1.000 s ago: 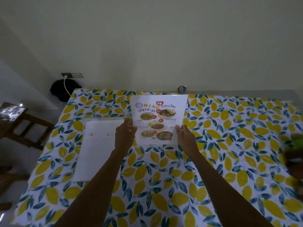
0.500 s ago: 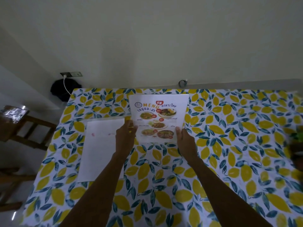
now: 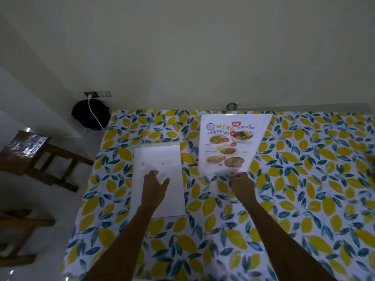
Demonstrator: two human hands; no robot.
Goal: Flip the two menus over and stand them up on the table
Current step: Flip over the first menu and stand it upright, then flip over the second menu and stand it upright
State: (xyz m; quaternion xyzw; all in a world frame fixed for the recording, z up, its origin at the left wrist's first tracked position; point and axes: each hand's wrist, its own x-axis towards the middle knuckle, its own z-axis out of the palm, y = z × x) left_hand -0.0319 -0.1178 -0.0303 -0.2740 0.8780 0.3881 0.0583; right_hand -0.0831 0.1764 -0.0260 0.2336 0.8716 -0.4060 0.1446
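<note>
Since the earlier frames, both hands have come off the printed menu: we now see the left hand (image 3: 155, 180) over the blank-side menu (image 3: 159, 179), while the right hand (image 3: 241, 183) hangs just below the printed menu (image 3: 231, 142).

Left part of the view: the blank-side menu lies flat on the lemon-print tablecloth (image 3: 304, 189), white back upward, its long axis running from the near edge toward the wall, with a slight lean (a faint trace of print shows through near its far end). The left hand spreads its fingers wide above the sheet's middle and grips nothing; whether the fingertips already touch the sheet, we cannot tell.

Right part of the view: the printed menu stands on its lower edge, picture side facing us, heading at the top, long axis upright. No hand holds it. The right hand sits beside its base with fingers curled narrowly and nothing visibly between them; contact with the lower edge cannot be confirmed.

Reading of the change: we judge the first menu finished, flipped and self-supporting, so the task stands about half complete. The left hand's new position suggests the second sheet is next. It needs lifting at an edge, turning over so the print faces out, and setting on its short edge.

Risk, as we judge it: the standing menu looks light, and a nudge from the right hand could topple it.
</note>
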